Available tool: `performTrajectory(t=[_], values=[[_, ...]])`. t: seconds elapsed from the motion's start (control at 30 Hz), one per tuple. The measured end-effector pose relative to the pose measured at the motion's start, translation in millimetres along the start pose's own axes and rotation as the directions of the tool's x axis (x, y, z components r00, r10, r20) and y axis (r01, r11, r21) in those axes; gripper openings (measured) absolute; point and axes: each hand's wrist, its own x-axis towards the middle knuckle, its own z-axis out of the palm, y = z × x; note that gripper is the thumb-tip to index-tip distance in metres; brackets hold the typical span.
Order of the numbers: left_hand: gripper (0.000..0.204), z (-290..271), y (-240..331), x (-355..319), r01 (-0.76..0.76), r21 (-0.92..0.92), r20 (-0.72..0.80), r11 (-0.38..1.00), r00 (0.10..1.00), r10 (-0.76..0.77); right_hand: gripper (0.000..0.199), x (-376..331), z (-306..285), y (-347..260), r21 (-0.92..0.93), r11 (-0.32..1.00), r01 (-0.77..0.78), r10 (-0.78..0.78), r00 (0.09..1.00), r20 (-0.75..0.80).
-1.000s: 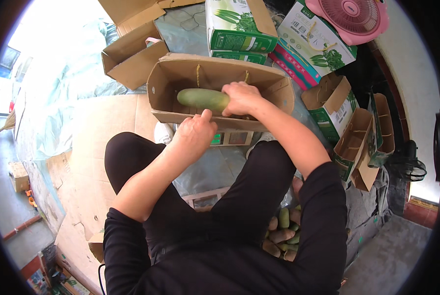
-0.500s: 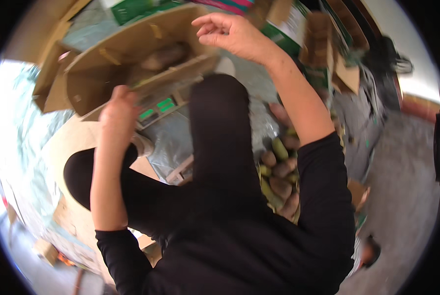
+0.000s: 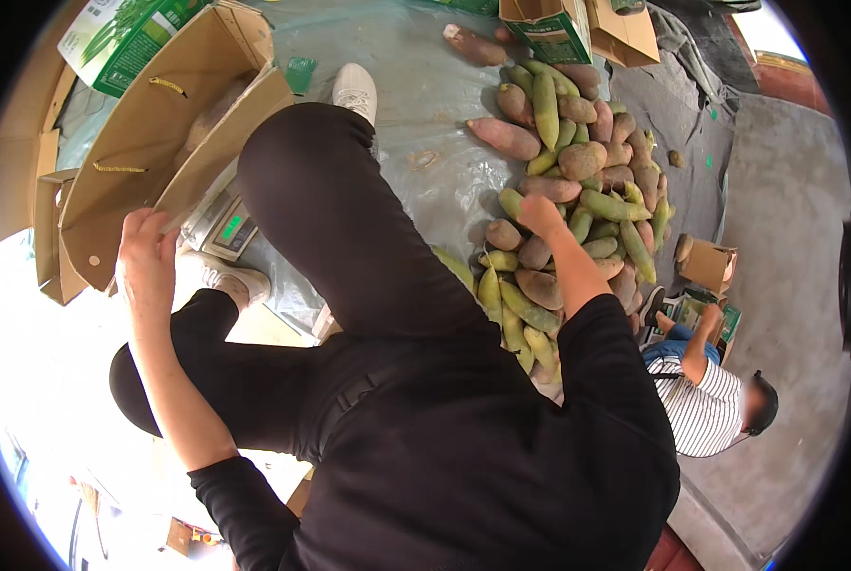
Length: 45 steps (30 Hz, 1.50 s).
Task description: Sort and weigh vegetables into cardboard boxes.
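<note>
Left of the heap of green and reddish produce (image 3: 578, 181), the cardboard box (image 3: 149, 133) now sits tilted, and the left hand (image 3: 147, 257) grips its lower flap, fingers closed on the edge. The right hand (image 3: 540, 214), a second ago at the box, has swung over onto the heap; its fingers curl down among the pieces, grip hidden. Another piece seems due.

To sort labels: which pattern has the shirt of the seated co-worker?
White with thin dark stripes, shirt, seen in the head view.
</note>
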Motion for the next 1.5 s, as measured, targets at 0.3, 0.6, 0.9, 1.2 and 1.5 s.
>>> performTrajectory(t=[0.3,0.6,0.9,1.2,1.5], values=[[0.018,11.3,3.2,9.7,-0.013,0.004,-0.032,1.000,0.999,0.014,0.045,-44.1,59.4,0.5,0.101,0.953,-0.285,0.290,0.956,-0.040],[0.008,7.7,17.9,9.2,0.053,0.055,-0.067,0.997,0.997,-0.049,0.058,-6.8,76.5,-43.7,-0.063,0.974,-0.216,0.216,0.976,-0.008],[0.011,6.9,8.3,5.5,0.078,0.047,-0.019,0.996,0.997,-0.077,0.026,8.4,106.8,-50.8,-0.256,0.944,-0.208,0.198,0.978,-0.066],[0.014,4.3,7.5,-0.7,0.019,0.175,-0.005,0.984,1.000,-0.019,0.076,30.8,37.0,-52.4,0.304,0.953,0.005,0.077,0.963,-0.258],[0.019,5.6,4.1,-2.0,0.023,0.197,0.027,0.980,0.999,-0.029,0.071,10.2,-231.7,-180.6,0.563,0.492,0.664,-0.117,0.691,-0.713]])
